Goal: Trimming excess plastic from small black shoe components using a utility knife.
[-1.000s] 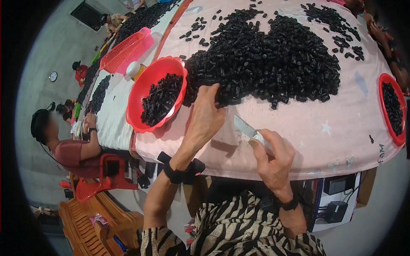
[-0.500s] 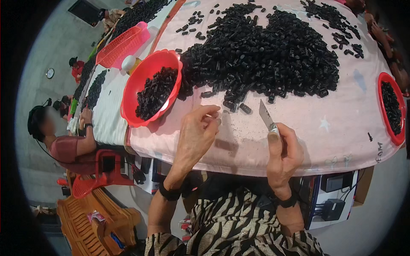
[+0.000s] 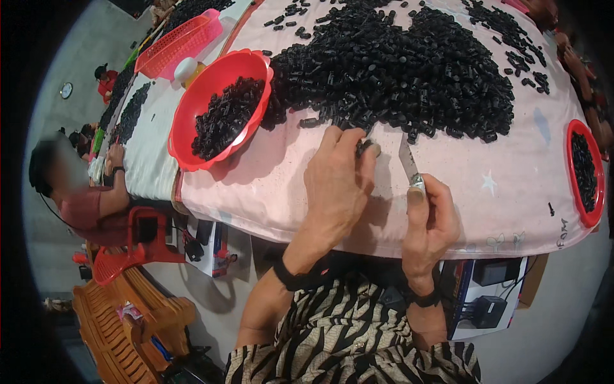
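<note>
The left hand pinched one small black piece at the pile's near edge on the counter; the right hand gripped a small knife. The blade should have met the piece slowly, away from fingertips.

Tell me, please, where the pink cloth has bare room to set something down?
Free: the cloth between the right hand and the small red bowl; also the strip between the large red bowl and left hand. Crowded: the black heap beyond both hands.
</note>
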### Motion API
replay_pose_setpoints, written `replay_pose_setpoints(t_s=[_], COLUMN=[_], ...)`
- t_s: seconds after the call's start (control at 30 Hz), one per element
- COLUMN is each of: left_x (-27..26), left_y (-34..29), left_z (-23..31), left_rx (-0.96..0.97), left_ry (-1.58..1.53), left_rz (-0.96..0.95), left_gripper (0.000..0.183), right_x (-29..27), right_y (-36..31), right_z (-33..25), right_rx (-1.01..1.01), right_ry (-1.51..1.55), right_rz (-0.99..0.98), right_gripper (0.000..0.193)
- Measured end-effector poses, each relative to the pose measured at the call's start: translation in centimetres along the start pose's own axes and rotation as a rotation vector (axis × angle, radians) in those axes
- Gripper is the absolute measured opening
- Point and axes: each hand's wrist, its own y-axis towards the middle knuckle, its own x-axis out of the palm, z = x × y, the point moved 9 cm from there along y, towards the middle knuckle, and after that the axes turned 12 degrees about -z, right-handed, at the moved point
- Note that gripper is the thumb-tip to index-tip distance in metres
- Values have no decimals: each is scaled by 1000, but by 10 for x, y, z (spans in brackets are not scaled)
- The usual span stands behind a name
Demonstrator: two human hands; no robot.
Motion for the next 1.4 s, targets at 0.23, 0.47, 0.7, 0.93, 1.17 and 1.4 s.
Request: replay_pose_setpoints(t_s=[0.23,0.47,0.7,0.93,1.17,1.4], left_x=[9,12,26,22,20,20], left_y=[-2,-4,-10,-26,-38,-36], left_z=[11,24,28,-29,-46,-51], left_rx=[114,131,257,-197,-271,-240], left_ry=[129,230,117,-849,-1338,-1466], left_rz=[45,76,71,-138,-361,-344], left_gripper=[17,15,20,27,39,39], right_x=[0,0,-5,-8,3,9], right_y=[1,-1,-12,-9,-5,1], right_z=[-1,-1,9,5,5,-3], right_rx=[-19,-45,20,-55,50,57], right_ry=[-21,-41,89,100,27,-23], right_rz=[-11,-19,23,39,-49,-24], right_gripper=[27,27,30,35,33,30])
